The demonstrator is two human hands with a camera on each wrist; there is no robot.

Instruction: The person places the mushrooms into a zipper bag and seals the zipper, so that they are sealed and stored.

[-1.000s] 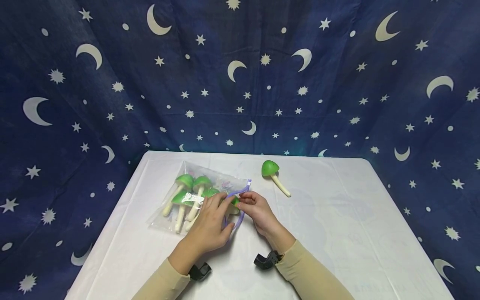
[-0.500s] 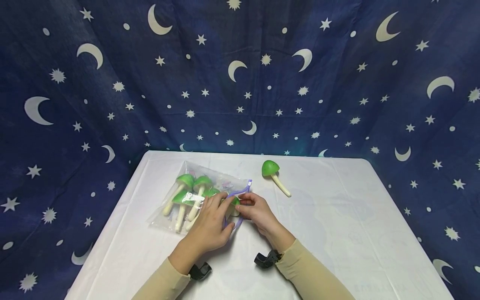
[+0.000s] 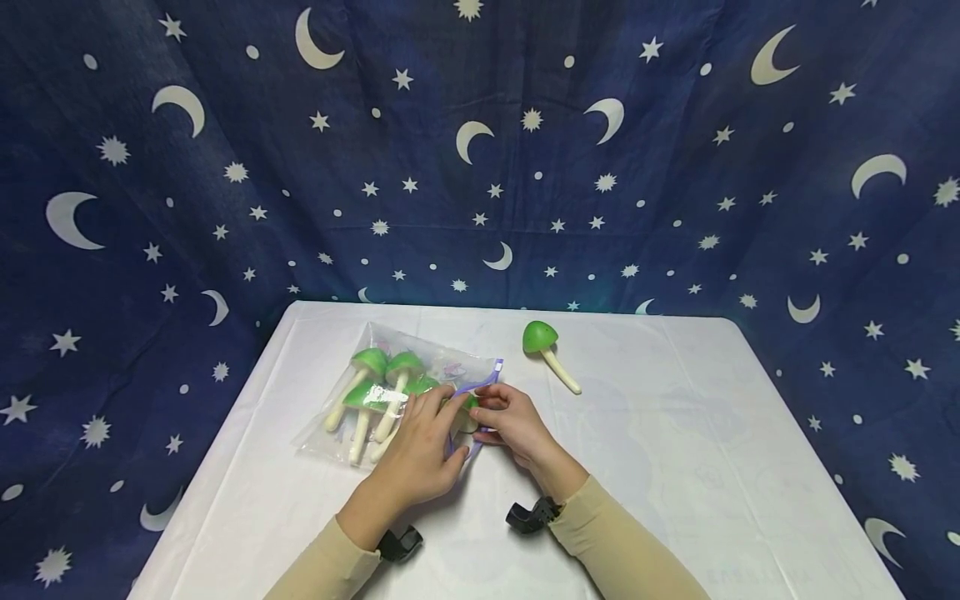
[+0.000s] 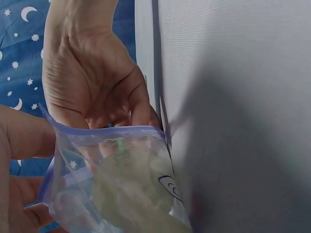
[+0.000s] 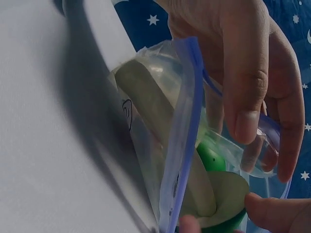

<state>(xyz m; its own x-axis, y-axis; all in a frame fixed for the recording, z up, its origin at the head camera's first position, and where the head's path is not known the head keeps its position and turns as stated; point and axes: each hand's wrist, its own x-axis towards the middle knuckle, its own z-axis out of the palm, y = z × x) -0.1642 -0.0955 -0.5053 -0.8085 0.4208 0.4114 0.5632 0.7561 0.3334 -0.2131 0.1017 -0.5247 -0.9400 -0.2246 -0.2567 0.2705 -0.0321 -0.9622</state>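
Note:
A clear zip bag [image 3: 341,442] with a purple zip edge [image 4: 112,131] lies on its side, holding several green-capped toy mushrooms [image 3: 365,396]. My left hand [image 3: 420,450] is over the bag near its mouth and grips the film at the opening, with the thumb [image 5: 248,111] on one side and fingers behind. My right hand [image 3: 521,425] reaches into the mouth. It pinches the cap of a toy mushroom [image 5: 226,194], whose pale stem points deeper into the bag. Another green cap [image 5: 212,156] shows behind it.
A single toy mushroom [image 3: 553,354] lies outside the bag near the back of the white-covered table [image 3: 712,467]. Behind the table hangs a dark blue cloth [image 3: 420,150] with moons and stars. Black wrist cameras [image 3: 532,517] sit on both wrists.
My right hand has shifted slightly left at the bag's mouth, and a lower finger now shows beneath the pinched mushroom. The left hand, bag and lone mushroom look still.

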